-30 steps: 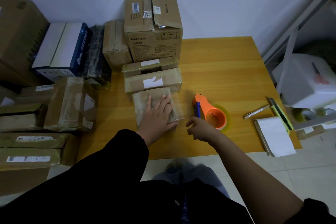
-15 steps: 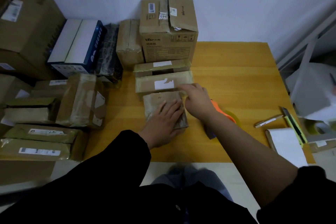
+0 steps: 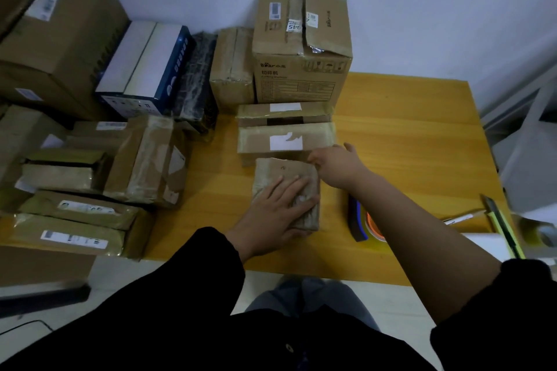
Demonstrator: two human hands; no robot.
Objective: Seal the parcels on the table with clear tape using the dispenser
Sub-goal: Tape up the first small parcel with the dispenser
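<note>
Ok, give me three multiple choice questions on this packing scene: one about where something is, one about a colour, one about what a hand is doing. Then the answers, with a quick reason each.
1. Where is the tape dispenser?
A in a hand
B on the table, beside the small parcel
C on top of the big box

2. What colour is the table top?
A white
B black
C yellow wood

3. What is the left hand doing?
A lying flat on the small parcel
B lifting a knife
C hanging off the table edge

Answers:
1 B, it lies on the table with neither hand on it.
2 C, bare yellow boards show near the wall.
3 A, its fingers spread straight over the parcel's top.
</note>
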